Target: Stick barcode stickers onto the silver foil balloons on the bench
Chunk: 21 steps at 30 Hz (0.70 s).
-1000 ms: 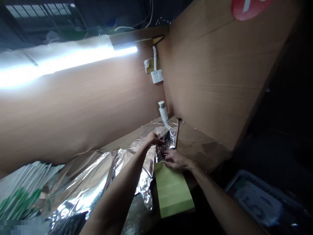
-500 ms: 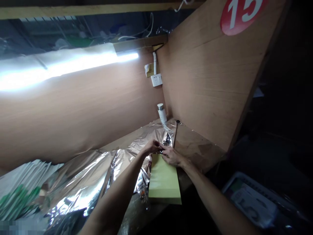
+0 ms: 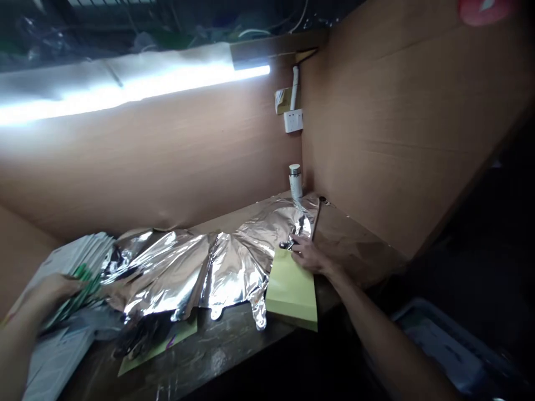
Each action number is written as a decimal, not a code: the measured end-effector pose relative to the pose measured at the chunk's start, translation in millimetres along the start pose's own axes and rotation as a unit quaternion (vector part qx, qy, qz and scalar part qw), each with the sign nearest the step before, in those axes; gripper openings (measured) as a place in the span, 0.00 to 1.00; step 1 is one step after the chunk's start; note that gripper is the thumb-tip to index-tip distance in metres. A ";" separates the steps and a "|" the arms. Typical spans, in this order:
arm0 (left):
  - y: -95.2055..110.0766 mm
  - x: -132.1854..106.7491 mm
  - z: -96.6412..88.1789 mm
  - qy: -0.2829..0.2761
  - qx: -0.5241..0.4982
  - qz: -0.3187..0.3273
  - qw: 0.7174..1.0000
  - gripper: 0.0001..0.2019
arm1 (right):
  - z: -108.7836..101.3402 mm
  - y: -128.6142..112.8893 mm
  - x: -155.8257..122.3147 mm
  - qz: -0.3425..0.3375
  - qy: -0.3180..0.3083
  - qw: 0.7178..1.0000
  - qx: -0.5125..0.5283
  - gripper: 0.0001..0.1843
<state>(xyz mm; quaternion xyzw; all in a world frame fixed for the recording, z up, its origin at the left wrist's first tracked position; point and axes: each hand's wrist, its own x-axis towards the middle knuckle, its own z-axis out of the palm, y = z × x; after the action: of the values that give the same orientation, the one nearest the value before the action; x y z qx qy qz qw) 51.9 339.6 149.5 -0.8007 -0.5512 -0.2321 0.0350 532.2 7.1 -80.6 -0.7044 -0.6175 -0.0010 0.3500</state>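
My left hand [image 3: 56,287] is blurred at the far left, over green strips [image 3: 86,284] on a pile of white packets [image 3: 79,253]. Its fingers are too smeared to show whether they grip anything. My right hand [image 3: 308,255] rests at the top right of a thick yellow-green paper stack [image 3: 291,284]. Its fingers are stretched and apart, beside a small dark shiny piece [image 3: 286,245] at the stack's top edge. Crinkled silver foil sheets [image 3: 234,273] spread over the table between my two hands.
A white bottle with a metal-banded lid [image 3: 295,182] stands in the back corner, below a wall socket [image 3: 293,120]. A thin stick [image 3: 316,220] lies right of the foil. Yellow paper [image 3: 161,346] pokes out at the front left. A plastic bin [image 3: 434,340] sits low at right.
My left hand has left the top of the paper stack and swung far left to the green strips. My right hand stays at the stack. The view has turned left.
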 end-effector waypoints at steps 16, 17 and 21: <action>198.6 -227.1 86.7 -0.253 -0.535 0.112 0.798 0.13 | -38.2 -167.2 -25.6 0.061 -0.142 0.922 0.354 0.16; 193.3 -225.4 81.7 -0.238 -0.534 0.111 0.804 0.12 | -39.8 -169.5 -27.5 0.061 -0.132 0.928 0.343 0.16; 179.2 -224.1 53.4 -0.198 -0.521 0.111 0.823 0.12 | -39.3 -183.2 -33.6 0.017 -0.077 0.959 0.273 0.14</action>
<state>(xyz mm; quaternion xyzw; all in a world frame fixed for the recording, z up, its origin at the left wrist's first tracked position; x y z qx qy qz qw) 167.0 92.2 45.9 -0.7840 -0.2510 -0.3153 -0.4721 381.7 -43.0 24.6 -0.5903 -0.6071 0.2281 0.4806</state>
